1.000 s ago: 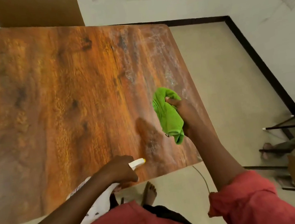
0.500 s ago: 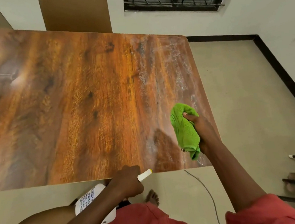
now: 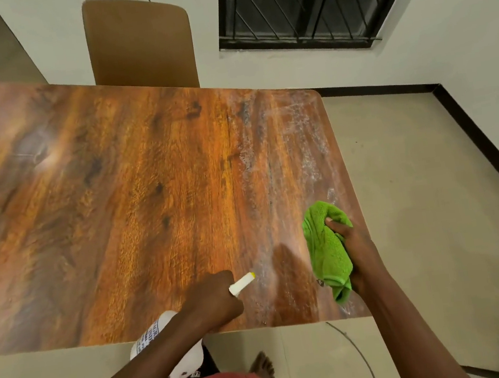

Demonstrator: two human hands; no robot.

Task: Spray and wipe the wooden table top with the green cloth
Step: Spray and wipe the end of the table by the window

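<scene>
Head cam view, going left to right: the left and middle of the table (image 3: 149, 201) look dry, just bare grain with a bit of glare. Down by the near edge my left hand (image 3: 214, 300) is wrapped round the head of the bottle (image 3: 167, 349), fingers curled on it. I can't see the trigger finger itself because it's tucked under the knuckles. The nozzle (image 3: 242, 283) pokes out pointing up and to the right. Just past its tip starts the wet band (image 3: 286, 168), a strip of droplets and streaks running away from me along the right side up to the far corner. Then the cloth (image 3: 327, 248), bunched into a long wad and gripped in my right hand (image 3: 356, 248), fingers and thumb closed round its right flank, over the near right corner. Its long axis runs near-to-far, pretty much in line with the wet band, and nearly all the wet stuff lies ahead of it, a touch left. I can't tell if the cloth is on the wood or just off it, though the shadow beside it makes me think it's lifted. So I reckon the right hand is the one to go, pushing forward along that edge, since the bottle hand sits nearer the dry part.
</scene>
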